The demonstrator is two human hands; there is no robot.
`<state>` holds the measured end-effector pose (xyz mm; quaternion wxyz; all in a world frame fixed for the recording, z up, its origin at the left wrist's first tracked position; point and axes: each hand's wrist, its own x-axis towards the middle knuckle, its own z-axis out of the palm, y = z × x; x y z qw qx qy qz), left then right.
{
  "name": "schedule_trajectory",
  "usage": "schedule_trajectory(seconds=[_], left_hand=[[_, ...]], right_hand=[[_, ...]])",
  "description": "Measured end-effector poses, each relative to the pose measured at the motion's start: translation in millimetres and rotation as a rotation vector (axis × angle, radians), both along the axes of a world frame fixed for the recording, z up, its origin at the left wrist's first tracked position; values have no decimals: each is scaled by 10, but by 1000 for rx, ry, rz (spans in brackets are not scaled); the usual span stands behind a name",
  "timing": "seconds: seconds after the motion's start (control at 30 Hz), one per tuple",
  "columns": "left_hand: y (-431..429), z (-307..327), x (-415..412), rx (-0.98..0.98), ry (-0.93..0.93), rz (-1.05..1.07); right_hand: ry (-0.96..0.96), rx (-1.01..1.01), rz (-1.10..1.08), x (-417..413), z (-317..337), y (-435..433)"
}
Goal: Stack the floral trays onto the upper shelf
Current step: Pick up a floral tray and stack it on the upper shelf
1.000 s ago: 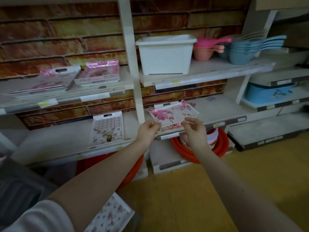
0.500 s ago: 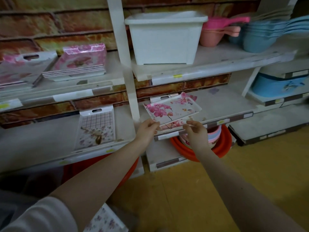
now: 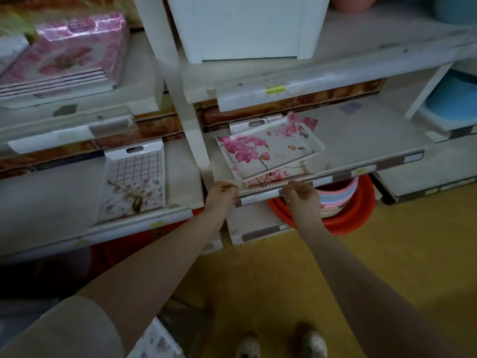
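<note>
A white tray printed with pink orchids (image 3: 268, 151) lies skewed on top of another floral tray (image 3: 273, 177) on the middle shelf (image 3: 374, 140). My left hand (image 3: 222, 195) and my right hand (image 3: 300, 197) are pinched at the front edge of that lower tray, just above the shelf's price rail. The left fingertips are by the orchid tray's near corner. On the upper shelf (image 3: 134, 99) at the left sits a stack of pink floral trays (image 3: 64, 55). A tray with a grid and flower print (image 3: 134, 182) lies on the middle shelf to the left.
A white upright post (image 3: 178, 94) splits the shelves between the stacks. A white bin (image 3: 247, 27) stands on the upper right shelf. Red and pastel basins (image 3: 343, 210) sit under the middle shelf. Another floral tray (image 3: 157, 342) is low by my body.
The view has come closer and lower. Both hands have slid off the orchid tray's near edge, down to the front edge of the tray beneath it. The orchid tray now rests on the stack.
</note>
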<state>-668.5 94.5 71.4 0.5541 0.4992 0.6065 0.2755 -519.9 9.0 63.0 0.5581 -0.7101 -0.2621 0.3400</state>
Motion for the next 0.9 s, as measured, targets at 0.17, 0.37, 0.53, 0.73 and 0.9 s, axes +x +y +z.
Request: schedule_trajectory(seconds=[0.17,0.37,0.53,0.73,0.9], left_hand=[[88,-126,255,-32,57,76],[-2,-314,702,-86,122,185],[49,-371,987,-111,154,143],[367,-656,1002,-95,273,104],[958,-1185,895,-131,253,219]], right_hand=[[36,-44,47,352,-94,149],[62,-4,120,902,-149,320],[55,-3,190,1100,-278,548],[103,-9,210,1091,-573,890],[80,-2,202,1071,-1095,1227]])
